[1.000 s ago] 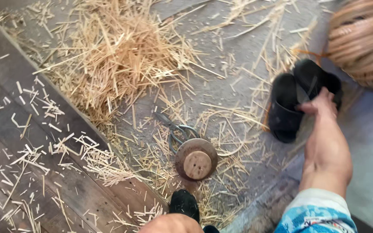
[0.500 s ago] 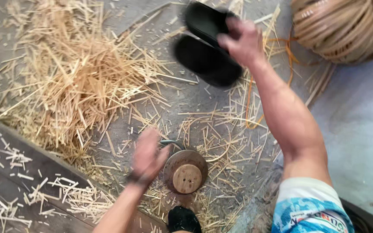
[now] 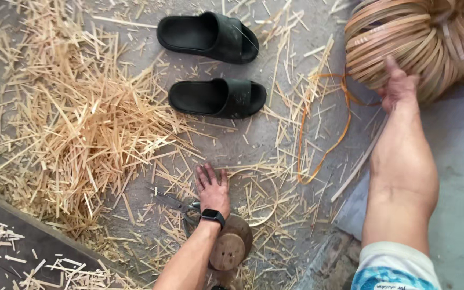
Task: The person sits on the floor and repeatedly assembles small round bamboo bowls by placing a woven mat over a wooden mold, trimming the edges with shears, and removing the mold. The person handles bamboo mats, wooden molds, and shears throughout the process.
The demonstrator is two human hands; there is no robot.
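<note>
Matt black rubbery slides on rough grey concrete; dry straw-coloured cane offcuts (splintery-looking); a smooth, slightly glossy cane coil; a turned wooden block, matt.

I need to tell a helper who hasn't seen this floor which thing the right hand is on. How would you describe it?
Start at the two black slippers lying side by side on the floor, then look right to the top corner. There the right hand rests on a big coil of flat tan cane strips, the only neatly wound bundle among loose scattered straw.
</note>
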